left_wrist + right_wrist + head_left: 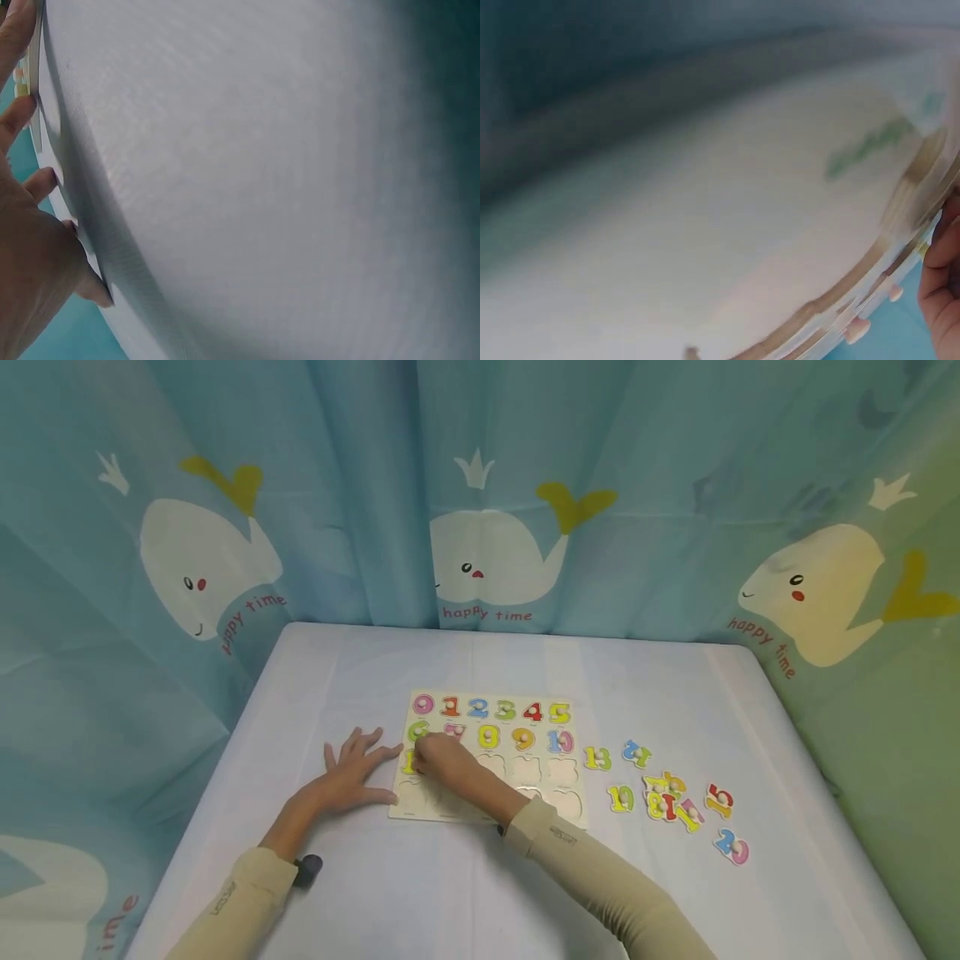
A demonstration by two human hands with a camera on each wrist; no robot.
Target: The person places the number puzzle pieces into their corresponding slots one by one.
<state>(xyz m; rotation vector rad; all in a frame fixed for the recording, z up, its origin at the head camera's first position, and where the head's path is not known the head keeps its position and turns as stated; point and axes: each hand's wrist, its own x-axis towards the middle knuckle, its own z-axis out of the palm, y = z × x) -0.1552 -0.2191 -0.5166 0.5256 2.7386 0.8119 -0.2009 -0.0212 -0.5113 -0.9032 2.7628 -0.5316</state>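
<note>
pressing flat with fingers spread, the left hand (352, 772) steadies the puzzle board (491, 756) mid-table at its left edge; the right hand (442, 760) covers a yellow number piece (408, 762) there, grip unclear

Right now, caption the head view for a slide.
Left hand flat beside number puzzle board, right hand on a piece; loose numbers wait nearby.

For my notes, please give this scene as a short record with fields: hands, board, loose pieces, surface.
left hand: flat, fingers spread, at the board's left edge
right hand: on the board's third row, over a yellow piece; grip hidden
puzzle board: numbers 0 to 10 seated, several lower slots bare
loose pieces: scattered right of the board, among them 13, 15, 20
table: white cover
</note>
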